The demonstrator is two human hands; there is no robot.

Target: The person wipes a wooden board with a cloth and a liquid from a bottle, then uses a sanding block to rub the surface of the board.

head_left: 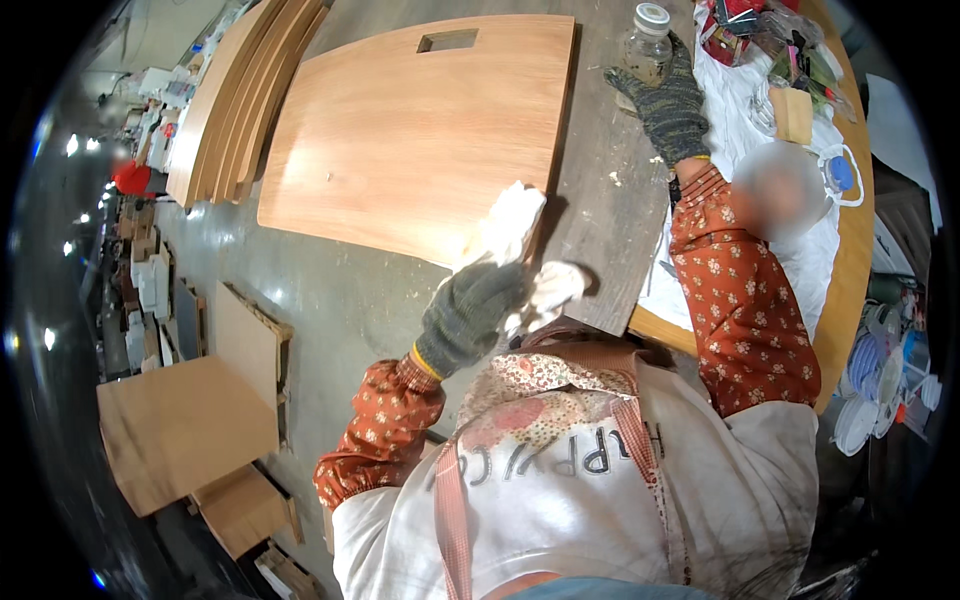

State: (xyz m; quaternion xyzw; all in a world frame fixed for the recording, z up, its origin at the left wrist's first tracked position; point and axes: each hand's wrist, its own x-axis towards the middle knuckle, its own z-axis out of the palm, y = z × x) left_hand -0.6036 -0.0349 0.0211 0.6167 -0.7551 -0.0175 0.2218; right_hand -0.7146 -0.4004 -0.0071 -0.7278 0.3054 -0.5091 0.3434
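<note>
My left hand [470, 315], in a dark knitted glove with a yellow cuff edge, is closed on a crumpled white cloth [512, 222]. The cloth bunches out on both sides of the fingers, and its upper part touches the near edge of a wooden panel [410, 140]. This panel is light brown, smooth, and has a rectangular slot near its far edge. Gloved the same way, my right hand [672, 112] reaches to the far right and wraps round a clear glass jar [649, 48] with a white lid. Something brownish shows inside the jar, which stands upright.
The panel lies on a grey worktable [600, 215] with scattered wood crumbs. Several similar panels [225, 110] lean at the far left. A white sheet [735, 110] on the right bears small bags and a tan block [792, 115]. Brown boards [190, 430] stand lower left.
</note>
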